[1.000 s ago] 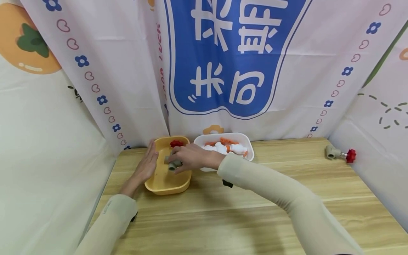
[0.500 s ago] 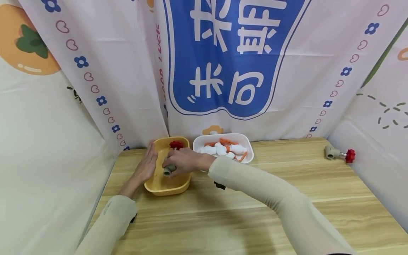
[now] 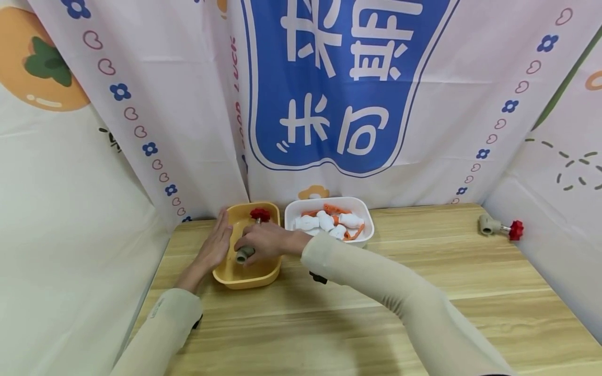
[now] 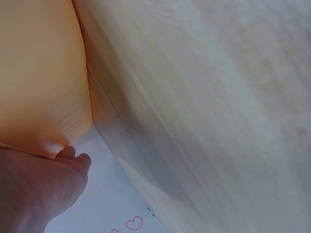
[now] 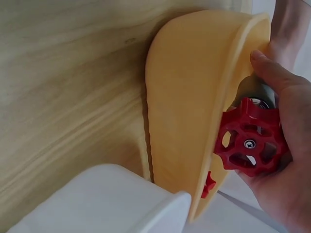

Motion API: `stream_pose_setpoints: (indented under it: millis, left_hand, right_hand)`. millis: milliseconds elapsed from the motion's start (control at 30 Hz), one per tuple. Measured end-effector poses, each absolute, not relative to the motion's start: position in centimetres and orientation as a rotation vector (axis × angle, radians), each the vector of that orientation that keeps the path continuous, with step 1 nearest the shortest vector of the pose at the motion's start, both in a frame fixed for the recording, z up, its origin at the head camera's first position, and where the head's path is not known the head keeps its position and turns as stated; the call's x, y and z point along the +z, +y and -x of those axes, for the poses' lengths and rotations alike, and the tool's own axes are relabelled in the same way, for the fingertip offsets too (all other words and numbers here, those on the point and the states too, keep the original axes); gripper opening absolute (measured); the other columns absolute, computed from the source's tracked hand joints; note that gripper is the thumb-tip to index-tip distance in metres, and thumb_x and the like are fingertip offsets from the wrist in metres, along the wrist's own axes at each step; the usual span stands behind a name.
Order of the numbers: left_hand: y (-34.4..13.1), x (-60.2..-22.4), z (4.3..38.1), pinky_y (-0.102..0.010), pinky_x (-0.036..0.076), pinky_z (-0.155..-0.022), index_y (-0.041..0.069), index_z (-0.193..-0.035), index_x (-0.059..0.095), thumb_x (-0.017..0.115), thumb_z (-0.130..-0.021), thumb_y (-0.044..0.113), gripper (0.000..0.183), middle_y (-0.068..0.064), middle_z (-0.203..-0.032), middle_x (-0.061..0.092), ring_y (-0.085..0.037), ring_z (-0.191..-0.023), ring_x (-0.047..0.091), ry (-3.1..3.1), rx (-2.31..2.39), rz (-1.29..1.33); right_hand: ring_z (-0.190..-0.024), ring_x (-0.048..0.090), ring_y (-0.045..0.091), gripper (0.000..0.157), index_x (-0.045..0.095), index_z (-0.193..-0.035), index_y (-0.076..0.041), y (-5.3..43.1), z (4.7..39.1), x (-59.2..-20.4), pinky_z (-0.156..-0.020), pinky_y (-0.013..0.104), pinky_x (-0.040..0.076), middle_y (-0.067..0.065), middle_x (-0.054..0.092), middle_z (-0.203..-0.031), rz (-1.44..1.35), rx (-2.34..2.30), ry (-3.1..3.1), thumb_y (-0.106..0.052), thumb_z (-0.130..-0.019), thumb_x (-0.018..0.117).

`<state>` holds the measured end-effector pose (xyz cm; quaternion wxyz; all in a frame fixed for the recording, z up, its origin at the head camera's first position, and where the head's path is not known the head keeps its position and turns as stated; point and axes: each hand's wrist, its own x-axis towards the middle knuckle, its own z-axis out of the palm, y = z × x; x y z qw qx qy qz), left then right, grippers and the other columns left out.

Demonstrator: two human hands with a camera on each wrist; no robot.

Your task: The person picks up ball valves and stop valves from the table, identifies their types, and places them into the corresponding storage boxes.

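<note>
A grey stop valve (image 3: 244, 254) with a red handwheel (image 5: 250, 141) is gripped by my right hand (image 3: 268, 241), low inside the yellow tub (image 3: 246, 282). In the right wrist view the thumb lies along the grey body, and the wheel faces the camera. Fingers straight, my left hand (image 3: 216, 245) rests against the tub's left side; the left wrist view shows its fingertips at the yellow wall (image 4: 39, 73). Another red handwheel (image 3: 260, 214) shows at the tub's far end, the part below it mostly hidden behind my right hand.
Right of the yellow tub stands a white tub (image 3: 371, 225) holding several white fittings (image 3: 325, 221) with orange handles. A third valve (image 3: 491, 224), grey with a red wheel, lies at the table's far right corner. Printed cloth (image 3: 202, 104) hangs behind the wooden table (image 3: 301, 329).
My right hand has moved left and a little nearer inside the yellow tub, carrying the stop valve with it. The left hand keeps its place at the tub's side.
</note>
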<state>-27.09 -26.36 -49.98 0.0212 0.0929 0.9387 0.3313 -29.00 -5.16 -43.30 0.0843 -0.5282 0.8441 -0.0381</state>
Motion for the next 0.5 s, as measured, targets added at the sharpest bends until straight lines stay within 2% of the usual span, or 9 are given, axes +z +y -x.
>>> stream_pose_setpoints:
  millis: [167, 400, 500]
  left_hand:
    - [-26.3, -50.1, 27.1, -0.063, 0.007, -0.129, 0.006, -0.169, -0.008, 0.006, -0.114, 0.052, 0.073, -0.013, -0.178, -0.012, -0.037, -0.163, -0.006, 2.91, 1.024, -0.299]
    - [-26.3, -50.0, 27.3, -0.061, 0.005, -0.13, 0.008, -0.169, -0.009, 0.005, -0.113, 0.053, 0.073, -0.011, -0.178, -0.014, -0.035, -0.164, -0.008, 2.902, 1.027, -0.284]
    - [-26.2, -49.9, 27.3, -0.061, 0.005, -0.13, 0.007, -0.168, -0.009, 0.005, -0.114, 0.052, 0.072, -0.012, -0.178, -0.014, -0.036, -0.163, -0.008, 2.902, 1.021, -0.284]
  right_hand:
    - [-0.106, 0.061, 0.008, 0.054, 0.07, -0.14, -0.023, -5.3, 28.9, -43.9, -0.088, 0.023, 0.053, -0.001, 0.068, -0.131, 1.577, -0.097, 2.549, -0.053, -0.095, 0.077]
    - [-0.121, 0.062, 0.011, 0.055, 0.069, -0.14, -0.022, -5.2, 28.6, -44.3, -0.102, 0.029, 0.052, 0.0, 0.067, -0.14, 1.539, -0.111, 2.588, -0.053, -0.095, 0.077]
    - [-0.119, 0.061, 0.011, 0.055, 0.069, -0.139, -0.022, -5.1, 28.7, -44.7, -0.097, 0.028, 0.053, -0.002, 0.067, -0.137, 1.533, -0.106, 2.594, -0.054, -0.095, 0.076]
